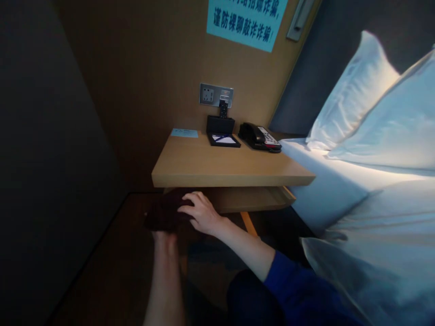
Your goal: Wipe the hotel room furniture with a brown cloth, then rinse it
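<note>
A dark maroon cloth (166, 213) is held in front of the left part of the open shelf (251, 199) under the wooden bedside table (231, 165). My right hand (202, 213) grips the cloth's right side, with its fingers bent over it. Beneath the cloth is my left hand (165, 235); only the wrist and the base of the hand show, and its fingers are hidden.
On the tabletop are a black telephone (260, 136), a black holder with notepad and pen (224, 139), a remote (223, 109) and a blue card (184, 132). A bed with white pillows (384, 117) stands at the right, a dark wall at the left.
</note>
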